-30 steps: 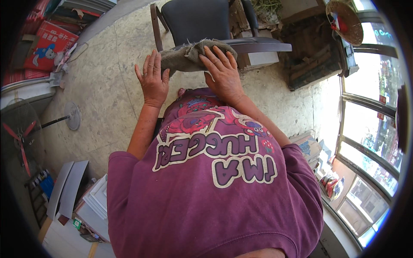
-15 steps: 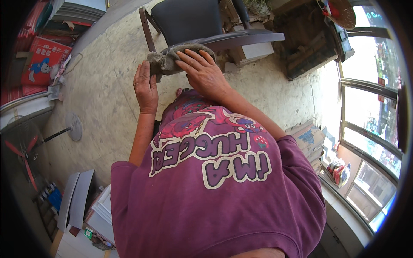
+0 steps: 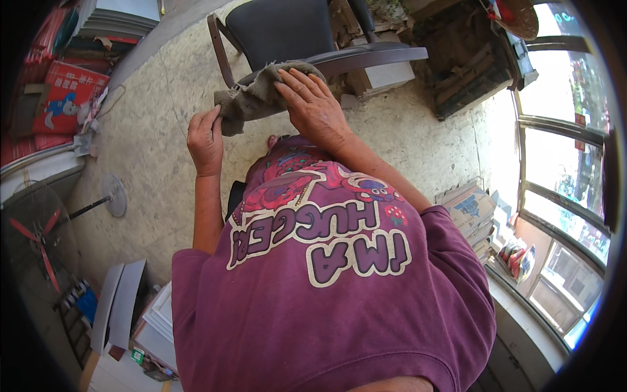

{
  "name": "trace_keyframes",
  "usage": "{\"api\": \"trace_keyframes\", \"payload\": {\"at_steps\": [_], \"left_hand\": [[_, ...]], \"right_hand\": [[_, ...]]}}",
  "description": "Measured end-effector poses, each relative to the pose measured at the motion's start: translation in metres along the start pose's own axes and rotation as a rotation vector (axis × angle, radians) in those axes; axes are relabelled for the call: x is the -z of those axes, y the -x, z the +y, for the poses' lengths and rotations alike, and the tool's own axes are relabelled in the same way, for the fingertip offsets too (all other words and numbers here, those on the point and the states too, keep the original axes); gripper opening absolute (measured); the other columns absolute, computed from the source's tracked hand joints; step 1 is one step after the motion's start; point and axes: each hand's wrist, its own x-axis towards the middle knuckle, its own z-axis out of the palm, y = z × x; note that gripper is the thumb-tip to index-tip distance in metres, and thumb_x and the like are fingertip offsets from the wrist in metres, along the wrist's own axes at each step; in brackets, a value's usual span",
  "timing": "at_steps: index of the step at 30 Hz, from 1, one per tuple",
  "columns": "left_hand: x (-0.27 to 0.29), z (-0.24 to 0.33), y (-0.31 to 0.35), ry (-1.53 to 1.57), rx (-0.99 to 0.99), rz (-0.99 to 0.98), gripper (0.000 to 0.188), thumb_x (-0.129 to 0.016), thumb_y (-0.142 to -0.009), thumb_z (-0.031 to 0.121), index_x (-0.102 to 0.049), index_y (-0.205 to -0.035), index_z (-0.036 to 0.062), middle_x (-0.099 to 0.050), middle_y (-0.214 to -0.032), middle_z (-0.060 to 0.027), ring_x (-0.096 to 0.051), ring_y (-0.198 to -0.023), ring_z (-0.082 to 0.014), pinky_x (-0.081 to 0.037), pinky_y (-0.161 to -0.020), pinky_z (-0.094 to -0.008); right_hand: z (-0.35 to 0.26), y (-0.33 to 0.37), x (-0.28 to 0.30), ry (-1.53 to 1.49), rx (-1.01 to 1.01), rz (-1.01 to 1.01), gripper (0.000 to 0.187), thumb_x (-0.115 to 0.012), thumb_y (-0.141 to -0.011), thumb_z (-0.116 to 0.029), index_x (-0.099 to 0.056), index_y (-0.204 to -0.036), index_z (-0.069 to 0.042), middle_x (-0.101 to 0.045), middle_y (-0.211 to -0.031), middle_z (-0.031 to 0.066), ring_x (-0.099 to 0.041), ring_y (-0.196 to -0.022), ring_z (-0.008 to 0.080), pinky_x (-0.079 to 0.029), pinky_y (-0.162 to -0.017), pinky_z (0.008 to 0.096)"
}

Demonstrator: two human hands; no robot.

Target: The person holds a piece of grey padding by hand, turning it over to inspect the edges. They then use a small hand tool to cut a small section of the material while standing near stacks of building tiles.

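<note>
A worn grey-brown cloth is draped along the curved dark edge of a black-padded chair. My right hand lies over the cloth's right part, fingers stretched and pressing it onto the edge; its thumb is hidden. At the cloth's left end, my left hand pinches a corner between thumb and fingers. The cloth looks creased between the two hands, its lower left part hanging below the chair edge.
A wooden cabinet and a white box stand beyond the chair. On the left are a fan with red blades and a red printed box. Stacked cartons stand by the windows at right.
My left hand has moved left and down, closing from a flat palm to a pinch on the cloth's corner. The cloth is spread wider. My right hand has shifted slightly.
</note>
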Motion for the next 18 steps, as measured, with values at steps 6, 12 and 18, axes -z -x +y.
{"api": "trace_keyframes", "payload": {"at_steps": [6,12,18], "left_hand": [[0.002,0.01,-0.007,-0.065,-0.026,0.051,0.026,-0.066,-0.071,-0.004,-0.067,-0.094,0.0076,-0.058,-0.084,-0.0078,-0.057,-0.078,-0.0225,-0.047,-0.07,-0.0309],[-0.011,0.021,-0.008,-0.016,0.028,0.068,0.024,-0.067,-0.07,-0.002,-0.067,-0.093,0.0071,-0.057,-0.084,-0.0072,-0.056,-0.078,-0.0237,-0.047,-0.072,-0.0322],[-0.021,0.05,-0.022,-0.06,-0.09,0.036,0.022,-0.067,-0.071,-0.002,-0.068,-0.093,0.0059,-0.056,-0.083,-0.0073,-0.055,-0.08,-0.0217,-0.045,-0.073,-0.0303]], "right_hand": [[0.01,0.006,0.01,0.003,-0.072,0.061,0.041,-0.053,-0.075,-0.003,-0.052,-0.116,-0.007,-0.047,-0.129,0.0075,-0.041,-0.122,0.0234,-0.03,-0.103,0.0379],[0.03,0.015,0.023,0.014,-0.153,0.097,0.042,-0.052,-0.076,-0.003,-0.051,-0.118,-0.007,-0.047,-0.13,0.0081,-0.041,-0.123,0.0234,-0.03,-0.104,0.0385],[0.05,0.024,0.035,0.05,-0.219,0.134,0.044,-0.053,-0.076,-0.003,-0.05,-0.119,-0.008,-0.046,-0.131,0.0076,-0.04,-0.123,0.0229,-0.029,-0.104,0.0395]]}}
